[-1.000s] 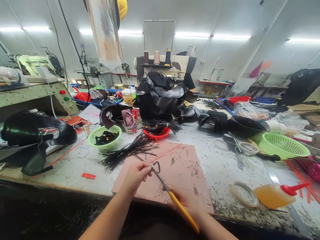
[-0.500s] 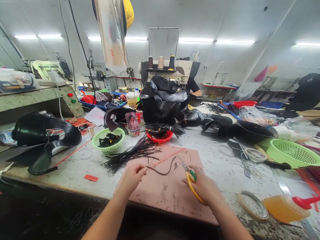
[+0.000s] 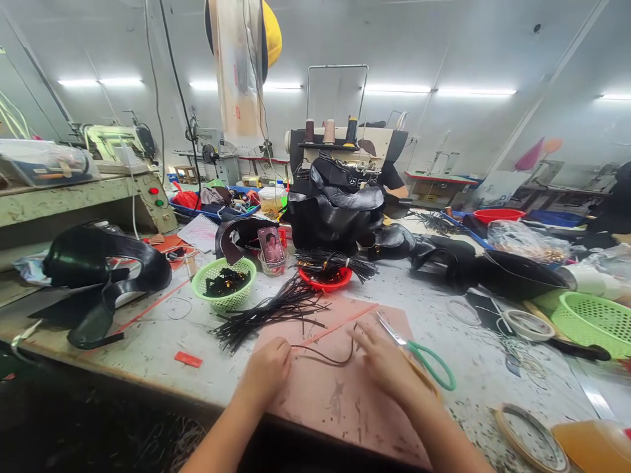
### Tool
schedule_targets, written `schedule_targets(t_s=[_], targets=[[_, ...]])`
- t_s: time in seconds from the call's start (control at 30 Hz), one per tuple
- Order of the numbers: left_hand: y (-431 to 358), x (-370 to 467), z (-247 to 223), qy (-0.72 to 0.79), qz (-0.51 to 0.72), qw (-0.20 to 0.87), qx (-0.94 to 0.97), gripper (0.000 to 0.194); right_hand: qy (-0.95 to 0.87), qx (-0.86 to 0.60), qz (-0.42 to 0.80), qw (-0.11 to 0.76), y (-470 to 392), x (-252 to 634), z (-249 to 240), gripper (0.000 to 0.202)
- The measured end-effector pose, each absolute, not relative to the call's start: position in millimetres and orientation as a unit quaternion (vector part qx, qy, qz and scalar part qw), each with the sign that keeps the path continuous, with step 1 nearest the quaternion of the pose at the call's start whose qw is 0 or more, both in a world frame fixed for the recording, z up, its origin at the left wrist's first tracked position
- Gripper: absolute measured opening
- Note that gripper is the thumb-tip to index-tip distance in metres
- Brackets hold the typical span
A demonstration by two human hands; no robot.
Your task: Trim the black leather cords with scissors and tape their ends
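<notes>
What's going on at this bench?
A person's left hand pinches one end of a thin dark strip that curves over the pink board. The right hand is at the strip's other end, fingers spread; whether it grips is unclear. Scissors lie beside and partly behind the right hand. Beyond the board sit a pile of black strips, a green basket of small dark pieces and a red bowl.
</notes>
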State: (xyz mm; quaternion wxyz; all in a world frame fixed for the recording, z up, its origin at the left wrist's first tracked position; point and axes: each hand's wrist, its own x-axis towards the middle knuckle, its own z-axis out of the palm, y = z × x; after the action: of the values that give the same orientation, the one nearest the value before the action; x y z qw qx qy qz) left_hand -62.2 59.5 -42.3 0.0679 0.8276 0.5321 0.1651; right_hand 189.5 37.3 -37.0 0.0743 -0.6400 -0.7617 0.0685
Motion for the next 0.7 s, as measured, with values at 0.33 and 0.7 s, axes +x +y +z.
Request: schedule_targets(t_s=[0.33, 0.7], targets=[[87.2, -121.5, -30.3, 0.658, 0.264, -0.024, 0.705, 0.027, -0.791, -0.568, 0.102, 0.201, 123.4, 111.4, -20.3, 0.034], [90.0, -146.0, -47.8, 0.678, 0.275, 0.018, 0.681, 0.023, -0.792, -0.552, 0.174, 0.192, 124.4, 99.3, -17.9, 0.023]])
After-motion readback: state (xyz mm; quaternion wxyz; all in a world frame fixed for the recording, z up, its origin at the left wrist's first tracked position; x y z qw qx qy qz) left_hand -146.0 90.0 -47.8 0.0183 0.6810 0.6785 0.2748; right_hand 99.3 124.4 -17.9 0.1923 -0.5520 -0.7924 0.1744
